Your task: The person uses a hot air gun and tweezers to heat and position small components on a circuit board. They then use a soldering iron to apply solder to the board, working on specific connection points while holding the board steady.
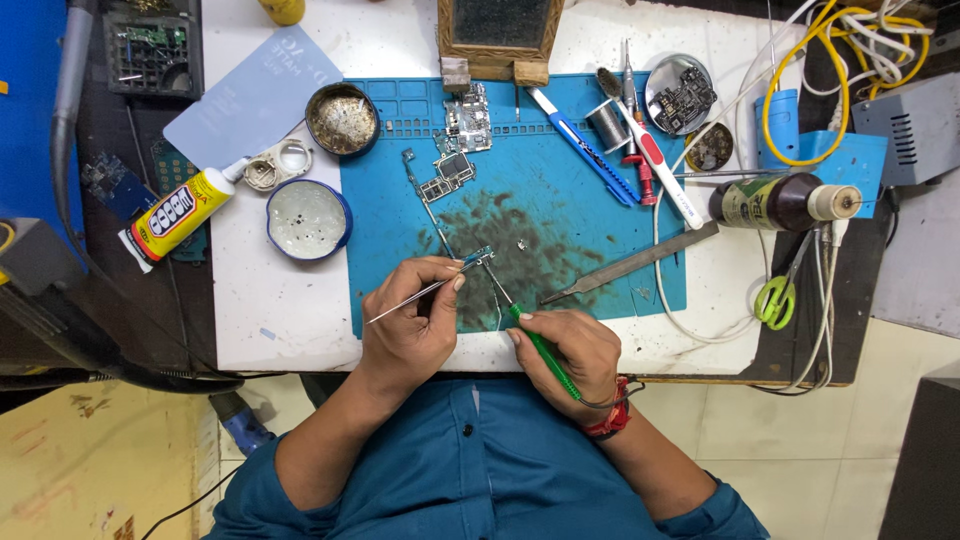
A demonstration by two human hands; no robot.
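My left hand (410, 318) grips metal tweezers (425, 292), whose tips pinch a small blue circuit piece (479, 255) on the blue work mat (580, 215). My right hand (568, 348) holds a thin green-handled tool (538, 345); its metal tip reaches up to the same small piece. Both hands rest at the mat's near edge, over a dark stained patch. Further back on the mat lie a phone circuit board (467, 120) and a narrow frame part (425, 190).
A metal file (630, 265), blue knife (583, 145) and red-white tool (655, 165) lie on the mat's right. A brown bottle (775, 202), green scissors (773, 300) and cables sit at right. Round tins (308, 220), a glue tube (180, 212) and a wooden stand (498, 35) are behind.
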